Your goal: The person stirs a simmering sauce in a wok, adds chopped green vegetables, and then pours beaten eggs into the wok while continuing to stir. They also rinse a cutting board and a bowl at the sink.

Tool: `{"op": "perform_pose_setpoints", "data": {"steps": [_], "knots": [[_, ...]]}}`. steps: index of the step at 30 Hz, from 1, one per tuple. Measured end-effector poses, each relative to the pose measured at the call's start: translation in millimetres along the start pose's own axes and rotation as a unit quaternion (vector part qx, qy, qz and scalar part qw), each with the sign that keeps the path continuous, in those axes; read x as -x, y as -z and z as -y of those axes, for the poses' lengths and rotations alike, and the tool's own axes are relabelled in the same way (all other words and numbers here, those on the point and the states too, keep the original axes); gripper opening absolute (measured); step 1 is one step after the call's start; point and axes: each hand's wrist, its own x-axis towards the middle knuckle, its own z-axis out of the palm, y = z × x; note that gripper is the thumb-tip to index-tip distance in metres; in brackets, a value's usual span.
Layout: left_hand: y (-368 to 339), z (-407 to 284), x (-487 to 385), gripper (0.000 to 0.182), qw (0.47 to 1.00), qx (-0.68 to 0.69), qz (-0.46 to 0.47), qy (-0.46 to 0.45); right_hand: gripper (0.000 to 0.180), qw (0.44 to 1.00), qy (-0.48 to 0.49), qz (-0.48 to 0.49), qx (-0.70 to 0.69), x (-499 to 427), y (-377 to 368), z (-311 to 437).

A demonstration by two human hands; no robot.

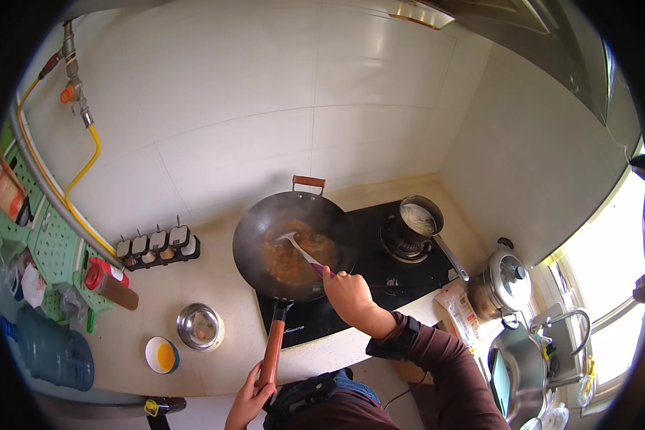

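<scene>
A large dark wok [250, 231] stands on the left burner of a black gas hob [306, 325], steam rising from it. Reddish-brown food in broth [295, 263] covers its bottom. My left hand [251, 395] grips the end of the wok's long wooden handle [272, 349]. With my right hand [353, 297] I hold the purple handle of a metal spatula [301, 247], whose blade dips into the food. On the right burner sits a small saucepan [420, 215] of whitish liquid with pale strands in it.
Left of the hob are a steel bowl [199, 326], a small bowl of yellow liquid [162, 356], a spice rack [158, 247] and a red-capped bottle [110, 285]. A lidded pot [502, 282] and sink [527, 355] are at right. A range hood [548, 48] hangs above.
</scene>
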Motion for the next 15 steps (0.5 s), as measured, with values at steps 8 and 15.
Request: {"op": "perform_pose_setpoints", "data": {"steps": [8, 15], "knots": [[1, -4, 1, 0.06, 0.999, 0.019, -0.009, 0.031, 0.05, 0.995, 0.046, 0.088, -0.019, 44, 31, 9], [-1, -6, 0, 0.06, 0.999, 0.046, 0.001, 0.018, 0.048, 0.991, 0.05, 0.126, 0.014, 78, 53, 2]]}}
